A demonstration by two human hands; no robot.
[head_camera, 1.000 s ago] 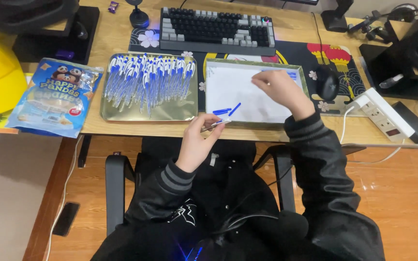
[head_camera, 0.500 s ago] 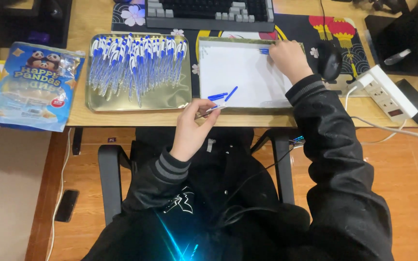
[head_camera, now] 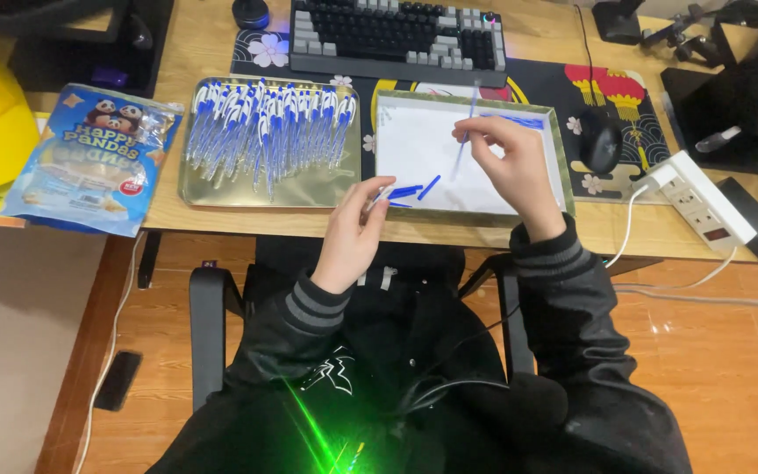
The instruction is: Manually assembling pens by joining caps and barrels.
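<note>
**While one hand lifts a blue stick, the other holds a small pen part**

As the right hand (head_camera: pixel 511 167) hangs over the white tray (head_camera: pixel 414 140), its grip is pinched on a thin blue stick (head_camera: pixel 465 132). The stick points up and away, toward the keyboard (head_camera: pixel 396 39). The left hand (head_camera: pixel 353 233) is at the near edge of that tray. Its grip is closed on a pen part (head_camera: pixel 377 197); it is too small to tell just what it is, maybe a clear tube. A few loose blue bits (head_camera: pixel 414 189) lie in the tray, just beside the left fingers.

I think this is the picking-up step: each hand has one piece, and the two pieces are apart. To bring them together, the thin end of the stick would have to line up with the part, slowly and straight.

A gold tray (head_camera: pixel 195 189) sits to the left, full of blue and white pens (head_camera: pixel 265 127) in a row.

A blue snack bag (head_camera: pixel 89 158) lies flat at the left end of the surface (head_camera: pixel 221 219). It is a shiny rectangle with little panda pictures, big yellow letters and a small red mark. Part of it hangs over the near edge.
</note>
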